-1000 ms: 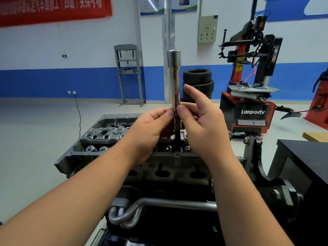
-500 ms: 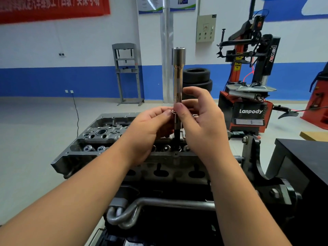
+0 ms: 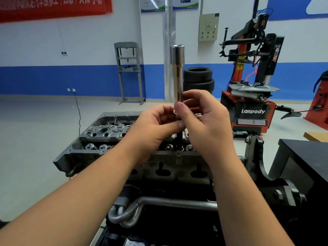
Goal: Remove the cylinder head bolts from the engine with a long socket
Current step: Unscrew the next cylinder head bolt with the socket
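Both hands meet at the lower part of a long socket (image 3: 178, 73) that stands upright above the cylinder head (image 3: 110, 137). The right hand (image 3: 205, 121) has its thumb and curled fingers pinched round the chrome shaft, thumb tip pointing up along it. The left hand (image 3: 152, 130) comes in from the other side, its fingers curled onto the same spot, gripping the socket just below the right thumb. A small shiny ring shows between the two thumbs, too small to say what it is. Below the hands a dark shank (image 3: 179, 139) runs straight down into the cylinder head, between the valve springs (image 3: 92, 147) along its near edge. The socket's open top end points at the ceiling.

The cylinder head sits on the engine, with a bent steel pipe (image 3: 142, 206) just in front of and below it. To the right of the engine stands a black stand bracket (image 3: 255, 157), and beyond that a dark table (image 3: 305, 157). Behind the engine, well apart, are a stack of tyres (image 3: 198, 79), a grey press frame (image 3: 128, 71) and a red tyre changer (image 3: 252, 96) against the blue-banded wall.
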The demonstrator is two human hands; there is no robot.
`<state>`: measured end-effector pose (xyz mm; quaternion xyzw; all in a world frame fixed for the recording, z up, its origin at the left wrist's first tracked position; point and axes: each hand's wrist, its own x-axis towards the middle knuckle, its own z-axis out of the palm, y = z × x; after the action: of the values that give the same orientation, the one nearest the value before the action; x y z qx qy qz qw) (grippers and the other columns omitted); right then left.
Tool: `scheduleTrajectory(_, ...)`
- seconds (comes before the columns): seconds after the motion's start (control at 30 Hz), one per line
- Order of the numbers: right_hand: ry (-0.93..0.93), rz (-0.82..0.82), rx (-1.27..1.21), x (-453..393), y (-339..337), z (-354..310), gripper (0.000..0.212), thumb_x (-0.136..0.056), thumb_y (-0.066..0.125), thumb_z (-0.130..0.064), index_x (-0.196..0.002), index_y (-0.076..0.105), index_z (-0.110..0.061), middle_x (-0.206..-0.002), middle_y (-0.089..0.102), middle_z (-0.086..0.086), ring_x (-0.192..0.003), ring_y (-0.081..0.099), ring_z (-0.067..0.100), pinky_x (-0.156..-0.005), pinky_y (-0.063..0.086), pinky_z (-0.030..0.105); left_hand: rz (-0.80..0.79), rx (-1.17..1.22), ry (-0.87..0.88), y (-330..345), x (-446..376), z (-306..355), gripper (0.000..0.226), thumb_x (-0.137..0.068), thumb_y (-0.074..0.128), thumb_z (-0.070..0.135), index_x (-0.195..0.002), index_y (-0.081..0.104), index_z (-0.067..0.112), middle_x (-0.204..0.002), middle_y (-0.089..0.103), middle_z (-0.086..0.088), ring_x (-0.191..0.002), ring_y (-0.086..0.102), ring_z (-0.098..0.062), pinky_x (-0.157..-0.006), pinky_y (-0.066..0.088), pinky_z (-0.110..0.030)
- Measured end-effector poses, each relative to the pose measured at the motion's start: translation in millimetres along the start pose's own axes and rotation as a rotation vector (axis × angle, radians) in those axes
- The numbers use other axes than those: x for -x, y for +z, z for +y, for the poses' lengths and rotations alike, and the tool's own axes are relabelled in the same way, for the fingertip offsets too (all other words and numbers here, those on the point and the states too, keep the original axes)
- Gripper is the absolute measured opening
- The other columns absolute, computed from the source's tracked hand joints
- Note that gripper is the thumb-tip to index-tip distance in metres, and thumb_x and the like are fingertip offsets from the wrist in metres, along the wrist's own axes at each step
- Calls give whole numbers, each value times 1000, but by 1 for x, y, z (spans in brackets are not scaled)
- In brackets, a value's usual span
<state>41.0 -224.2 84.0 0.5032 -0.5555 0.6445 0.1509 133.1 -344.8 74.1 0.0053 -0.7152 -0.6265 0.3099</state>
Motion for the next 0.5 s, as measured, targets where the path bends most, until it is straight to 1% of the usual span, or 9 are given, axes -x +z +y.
scheduleTrajectory(0.07, 23, 5, -22, 0, 0, 1, 22, -96, 69, -21, -113, 58, -28, -88, 69, -13, -86, 69, 6, -72, 55, 22, 10, 26, -27, -1, 0, 1, 29, -93, 69, 19, -120, 69, 7, -119, 75, -16, -114, 70, -31, -102, 55, -41)
scheduleTrajectory(0.1, 43, -2, -38, 0, 0, 1, 24, -96, 67, -22, -115, 56, -29, -88, 70, -15, -88, 70, 4, -73, 55, 21, 18, 36, -40, 0, 0, 1, 26, -94, 67, 22, -118, 71, 10, -117, 75, -14, -112, 69, -30, -104, 52, -45)
scheduleTrajectory(0.17, 69, -24, -48, 0, 0, 1, 25, -97, 63, -25, -121, 57, -27, -92, 71, -16, -91, 70, 4, -78, 59, 28, 27, 34, -50, -1, 1, 2, 32, -90, 63, 26, -119, 71, 13, -117, 76, -14, -110, 69, -27, -108, 49, -49)
scheduleTrajectory(0.23, 66, -51, -34, 0, 0, -1, 26, -98, 62, -29, -123, 61, -21, -99, 73, -11, -95, 70, 7, -82, 60, 38, 15, 19, -40, -1, 1, 3, 39, -90, 64, 27, -125, 69, 11, -121, 74, -17, -116, 69, -31, -110, 49, -52)
scheduleTrajectory(0.27, 56, -68, -25, 0, 0, -2, 26, -98, 63, -31, -122, 62, -21, -102, 72, -9, -96, 69, 9, -83, 60, 40, 9, 10, -26, -1, 1, 2, 40, -91, 65, 27, -126, 69, 9, -122, 74, -18, -119, 68, -35, -109, 51, -51)
scheduleTrajectory(0.33, 38, -95, 8, 1, 1, -4, 26, -96, 67, -34, -120, 63, -23, -104, 69, -9, -96, 68, 11, -80, 59, 40, 29, 4, 14, -1, 0, 1, 35, -88, 71, 27, -119, 70, 9, -118, 75, -18, -116, 70, -35, -102, 57, -44)
scheduleTrajectory(0.4, 22, -81, 57, 1, 2, -4, 23, -95, 70, -31, -115, 66, -22, -103, 67, -5, -93, 66, 11, -78, 59, 38, 84, -10, 50, -2, -1, -2, 27, -80, 78, 26, -102, 69, 13, -109, 77, -18, -106, 75, -30, -90, 61, -33)
scheduleTrajectory(0.43, 11, -65, 82, 1, 2, -4, 21, -95, 70, -29, -113, 68, -20, -101, 67, -5, -92, 65, 11, -78, 58, 37, 97, -20, 54, -2, -1, -3, 26, -77, 80, 25, -98, 67, 14, -105, 77, -17, -101, 76, -26, -85, 60, -29)
scheduleTrajectory(0.5, -22, -49, 121, 1, 2, -3, 18, -95, 69, -24, -112, 70, -17, -99, 68, -4, -91, 65, 12, -79, 57, 38, 93, -35, 47, -1, -2, -4, 29, -75, 81, 22, -99, 66, 14, -103, 79, -12, -99, 77, -22, -82, 59, -24)
